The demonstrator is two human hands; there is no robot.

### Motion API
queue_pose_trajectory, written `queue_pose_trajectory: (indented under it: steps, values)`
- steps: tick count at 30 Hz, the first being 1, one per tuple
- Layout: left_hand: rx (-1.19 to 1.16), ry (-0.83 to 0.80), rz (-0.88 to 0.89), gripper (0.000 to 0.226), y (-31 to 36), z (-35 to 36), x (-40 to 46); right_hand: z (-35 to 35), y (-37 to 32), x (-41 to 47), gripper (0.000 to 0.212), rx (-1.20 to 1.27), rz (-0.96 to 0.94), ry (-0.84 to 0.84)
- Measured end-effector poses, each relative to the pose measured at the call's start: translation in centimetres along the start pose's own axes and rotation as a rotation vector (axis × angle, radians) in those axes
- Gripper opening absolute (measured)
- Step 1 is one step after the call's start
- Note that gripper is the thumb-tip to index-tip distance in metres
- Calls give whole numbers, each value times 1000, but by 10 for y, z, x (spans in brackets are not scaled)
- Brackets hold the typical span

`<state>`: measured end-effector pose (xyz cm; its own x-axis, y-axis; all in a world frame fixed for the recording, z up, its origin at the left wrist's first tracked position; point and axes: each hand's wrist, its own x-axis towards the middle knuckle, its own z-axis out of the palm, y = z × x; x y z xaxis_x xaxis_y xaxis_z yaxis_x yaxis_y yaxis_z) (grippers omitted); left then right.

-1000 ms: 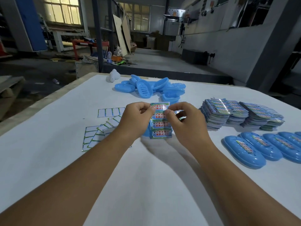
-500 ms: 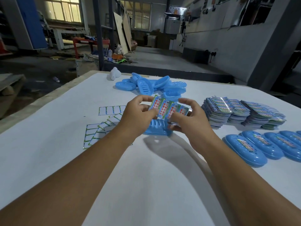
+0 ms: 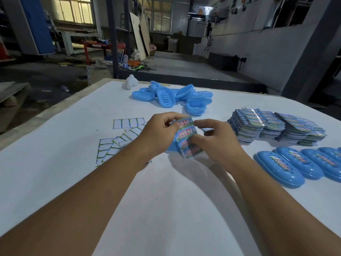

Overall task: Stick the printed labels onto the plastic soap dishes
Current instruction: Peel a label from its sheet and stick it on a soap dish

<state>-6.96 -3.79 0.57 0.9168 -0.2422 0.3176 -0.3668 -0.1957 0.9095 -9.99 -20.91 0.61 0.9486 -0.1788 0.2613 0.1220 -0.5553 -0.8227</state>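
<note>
Left hand (image 3: pixel 159 132): fingers curled, pinching upper left edge of label sheet (image 3: pixel 186 138). Right hand (image 3: pixel 215 143): fingers curled, pinching same sheet at right edge. Sheet held tilted above middle of table (image 3: pixel 166 209), over blue soap dish (image 3: pixel 170 146) mostly hidden behind it; contact between them not discernible. Just left of hands, emptied backing sheets (image 3: pixel 118 143) fanned out flat. Toward far edge, heap of unlabelled soap dishes (image 3: pixel 171 97), with small white object (image 3: pixel 131 82) near far left corner. Toward right edge, stacks of printed labels (image 3: pixel 276 128). Nearer than those, along right edge, row of labelled dishes (image 3: pixel 287 169) touching side by side.
</note>
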Motion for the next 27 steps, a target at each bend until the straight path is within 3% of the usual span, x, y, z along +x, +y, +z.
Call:
queue_pose_trajectory:
  steps: [3, 8, 27]
  values:
    - [-20, -37, -17, 28, 0, 3, -1, 0, -1, -3, 14, 215, -27, -79]
    - [-40, 123, -18, 26, 5, -2, 3, -1, -3, -2, 6, 354, 20, -66]
    - [-14, 140, -32, 28, 10, -5, 0, -2, -2, 3, 23, 368, 108, -15]
